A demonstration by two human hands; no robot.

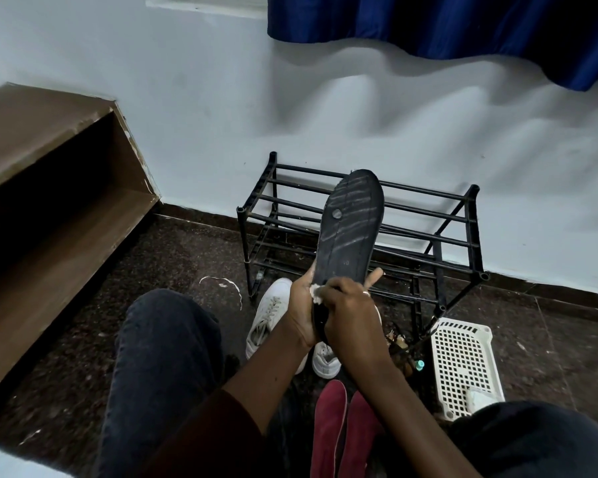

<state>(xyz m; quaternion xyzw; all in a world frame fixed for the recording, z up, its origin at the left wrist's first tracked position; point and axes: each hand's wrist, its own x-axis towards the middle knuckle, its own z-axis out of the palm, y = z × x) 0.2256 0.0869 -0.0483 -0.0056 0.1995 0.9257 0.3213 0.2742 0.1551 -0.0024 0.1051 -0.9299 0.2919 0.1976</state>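
Fingers of the right hand [351, 315] are curled over one white wad [315, 292], which is pressed against the heel end of one black slipper [351, 219]; a single finger is stuck out straight. That heel is gripped from the left by the left hand [301, 313], and the slipper is held upright, sole showing, at the frame's centre. At the bottom edge, two maroon shoes [328, 429] are seen side by side. Above them, two white sneakers [268, 317] are laid on the dark floor [173, 257], with one white basket [460, 360] at lower right. Farther back, one black rack [473, 236] is stood against the wall.
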